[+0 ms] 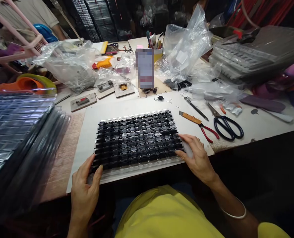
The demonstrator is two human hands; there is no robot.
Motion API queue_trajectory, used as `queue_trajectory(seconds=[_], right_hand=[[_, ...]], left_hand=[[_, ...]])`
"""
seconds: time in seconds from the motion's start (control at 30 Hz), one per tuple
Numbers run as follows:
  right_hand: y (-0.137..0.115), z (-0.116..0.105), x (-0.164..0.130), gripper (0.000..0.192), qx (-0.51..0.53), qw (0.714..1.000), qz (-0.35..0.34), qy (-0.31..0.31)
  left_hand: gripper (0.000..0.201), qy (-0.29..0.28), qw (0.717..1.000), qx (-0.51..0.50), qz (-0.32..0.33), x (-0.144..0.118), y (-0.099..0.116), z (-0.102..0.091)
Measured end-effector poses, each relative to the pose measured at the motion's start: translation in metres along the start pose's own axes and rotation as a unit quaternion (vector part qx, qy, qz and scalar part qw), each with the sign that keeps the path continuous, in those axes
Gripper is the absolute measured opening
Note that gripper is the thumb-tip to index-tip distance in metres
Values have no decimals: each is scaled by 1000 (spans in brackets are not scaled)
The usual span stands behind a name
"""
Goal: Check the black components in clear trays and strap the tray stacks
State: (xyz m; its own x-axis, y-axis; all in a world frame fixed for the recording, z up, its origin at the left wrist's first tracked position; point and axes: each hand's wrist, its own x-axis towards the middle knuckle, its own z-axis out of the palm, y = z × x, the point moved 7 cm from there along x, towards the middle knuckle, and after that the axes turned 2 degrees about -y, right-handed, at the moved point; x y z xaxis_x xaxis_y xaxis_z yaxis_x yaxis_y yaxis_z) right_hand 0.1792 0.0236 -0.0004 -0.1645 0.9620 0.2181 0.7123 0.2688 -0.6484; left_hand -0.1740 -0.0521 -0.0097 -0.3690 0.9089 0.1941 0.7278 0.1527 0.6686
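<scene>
A clear plastic tray (139,166) filled with rows of small black plastic parts (137,135) lies on a white sheet in front of me. My left hand (84,186) grips its near left corner, thumb on the front edge and fingers along the side. At the right end, my right hand (197,158) has its thumb on the near corner and its fingers on the side edge. The tray's underside and the fingertips beneath it are hidden.
Stacked clear trays (18,129) stand at the left. Scissors (227,125), red-handled pliers (208,132), an orange cutter (190,117) and a pen (195,108) lie to the right. Behind are a phone (145,67), small fixtures (83,101) and plastic bags (184,49). Another person's sleeve (46,15) shows far left.
</scene>
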Motion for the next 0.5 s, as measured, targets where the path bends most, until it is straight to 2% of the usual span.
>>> queue_trajectory(seconds=[0.07,0.13,0.3,0.5], right_hand=[[5,-6,2,37,60,998,12,14],[7,-11,5,36,63,998,-2,20],[5,-3,17,43,-90,993,-68,-38],[-12,4,24,46,-171,979,-108,-35]], left_hand=[[49,-1,1000,9,5,0,0,0],[49,-2,1000,28,13,0,1,0],[51,0,997,66,29,-1,2,0],[51,-4,998,57,33,-2,3,0]])
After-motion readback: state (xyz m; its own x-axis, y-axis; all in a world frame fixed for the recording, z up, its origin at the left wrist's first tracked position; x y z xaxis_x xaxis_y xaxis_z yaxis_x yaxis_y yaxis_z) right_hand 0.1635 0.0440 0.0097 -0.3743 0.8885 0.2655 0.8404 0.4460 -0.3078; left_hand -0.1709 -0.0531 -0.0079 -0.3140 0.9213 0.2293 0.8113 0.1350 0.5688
